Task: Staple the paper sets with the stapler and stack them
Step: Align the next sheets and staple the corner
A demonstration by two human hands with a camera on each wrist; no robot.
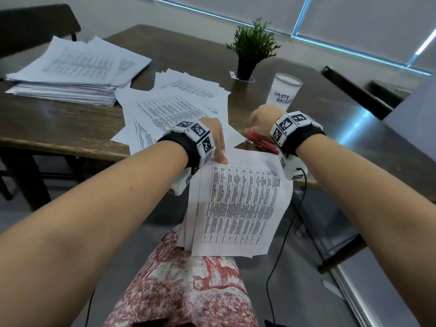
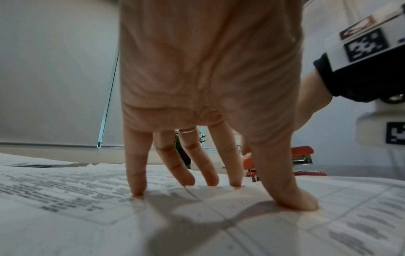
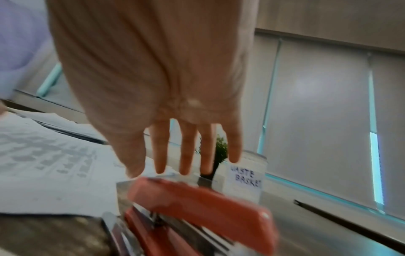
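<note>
A printed paper set (image 1: 238, 204) hangs over the table's near edge onto my lap. My left hand (image 1: 215, 142) presses its top end down with straight fingers (image 2: 234, 175) and thumb spread on the sheet (image 2: 197, 225). A red stapler (image 1: 260, 141) lies on the table just right of that set. My right hand (image 1: 262, 119) hovers right above the stapler (image 3: 203, 206) with fingers (image 3: 186, 155) straight and spread, holding nothing. The red stapler (image 2: 303, 159) shows behind my left thumb.
Loose printed sheets (image 1: 179, 107) lie fanned across the table's middle, and a tall paper stack (image 1: 70, 74) sits far left. A cup marked WASTE BASKET (image 1: 284, 90) and a potted plant (image 1: 251, 50) stand beyond the stapler. The dark table (image 1: 59, 123) ends near my wrists.
</note>
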